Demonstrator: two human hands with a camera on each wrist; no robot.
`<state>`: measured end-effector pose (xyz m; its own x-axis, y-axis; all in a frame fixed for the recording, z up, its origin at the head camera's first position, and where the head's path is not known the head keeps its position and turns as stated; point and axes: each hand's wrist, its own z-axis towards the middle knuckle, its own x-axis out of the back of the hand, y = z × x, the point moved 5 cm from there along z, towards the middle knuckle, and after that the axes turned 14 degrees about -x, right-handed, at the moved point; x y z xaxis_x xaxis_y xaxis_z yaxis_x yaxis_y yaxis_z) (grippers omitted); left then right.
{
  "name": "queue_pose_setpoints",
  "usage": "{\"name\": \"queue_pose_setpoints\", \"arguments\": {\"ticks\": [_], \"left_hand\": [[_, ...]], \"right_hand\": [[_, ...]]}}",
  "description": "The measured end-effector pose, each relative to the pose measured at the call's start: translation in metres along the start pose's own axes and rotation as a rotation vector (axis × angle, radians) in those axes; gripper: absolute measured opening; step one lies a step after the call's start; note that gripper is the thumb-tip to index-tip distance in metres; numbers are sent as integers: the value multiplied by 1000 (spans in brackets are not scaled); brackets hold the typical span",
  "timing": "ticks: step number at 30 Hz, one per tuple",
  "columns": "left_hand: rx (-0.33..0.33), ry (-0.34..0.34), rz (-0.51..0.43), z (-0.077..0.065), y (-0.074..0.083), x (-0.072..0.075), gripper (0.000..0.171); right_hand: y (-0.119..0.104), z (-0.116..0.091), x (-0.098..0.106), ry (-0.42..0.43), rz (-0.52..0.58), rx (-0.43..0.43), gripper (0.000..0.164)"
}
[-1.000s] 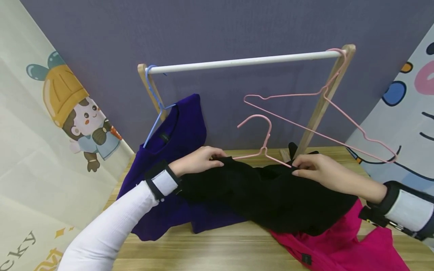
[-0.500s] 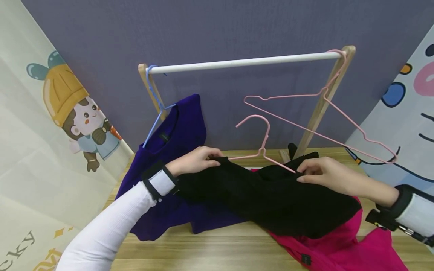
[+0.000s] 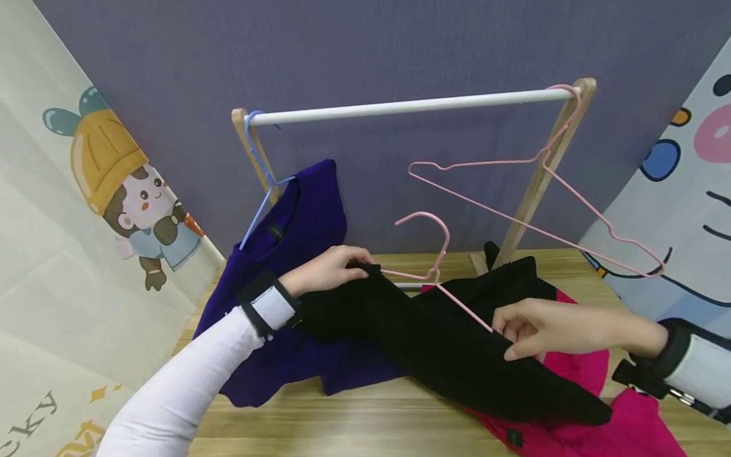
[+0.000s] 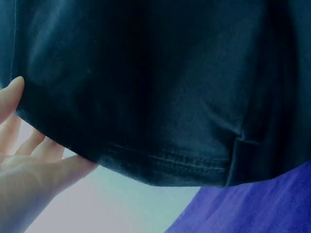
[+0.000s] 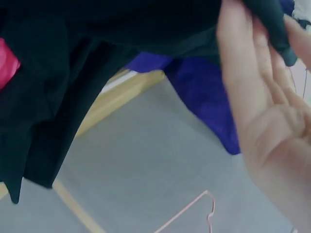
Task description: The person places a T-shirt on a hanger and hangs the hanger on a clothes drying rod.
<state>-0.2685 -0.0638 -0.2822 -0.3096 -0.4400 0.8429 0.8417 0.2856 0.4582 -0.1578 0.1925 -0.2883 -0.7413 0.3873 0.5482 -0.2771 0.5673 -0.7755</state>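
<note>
A black garment [image 3: 411,324] hangs between both hands over the table, with a pink hanger [image 3: 441,254] partly inside its neck opening. The hanger's hook points up and its right arm slopes down; the arm ends lie hidden under cloth. My left hand [image 3: 328,273] pinches the black cloth near the hanger's left arm. In the left wrist view, its thumb and fingers [image 4: 17,92] hold the cloth at a stitched edge. Beside the lower end of the hanger's right arm, my right hand [image 3: 548,327] pinches the cloth between thumb and fingers.
A rack with a white bar [image 3: 411,106] stands behind. A purple shirt [image 3: 311,209] hangs on a blue hanger [image 3: 264,158] at its left, and a bare pink hanger [image 3: 485,204] at its right. A bright pink garment [image 3: 622,425] lies on the wooden table [image 3: 320,425].
My right hand has moved down towards me, pulling the black cloth with it. The held hanger has tilted, its hook and right arm lower. My left hand has stayed almost in place.
</note>
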Motion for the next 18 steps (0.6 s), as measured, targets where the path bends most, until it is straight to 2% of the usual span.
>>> {"name": "queue_pose_setpoints", "arguments": {"ticks": [3,7,14,18], "left_hand": [[-2,15,-1,2,0,0,16],[-18,45,7,3,0,2,17],[-35,113,36,4,1,4,17],[-20,152,44,3,1,6,17]], "right_hand": [[-3,2,-11,-92,94,19,13],[-7,5,-24,-153,163,54,15],[-13,10,-38,-150,212,55,16],[-18,11,-39,-138,227,68,16]]}}
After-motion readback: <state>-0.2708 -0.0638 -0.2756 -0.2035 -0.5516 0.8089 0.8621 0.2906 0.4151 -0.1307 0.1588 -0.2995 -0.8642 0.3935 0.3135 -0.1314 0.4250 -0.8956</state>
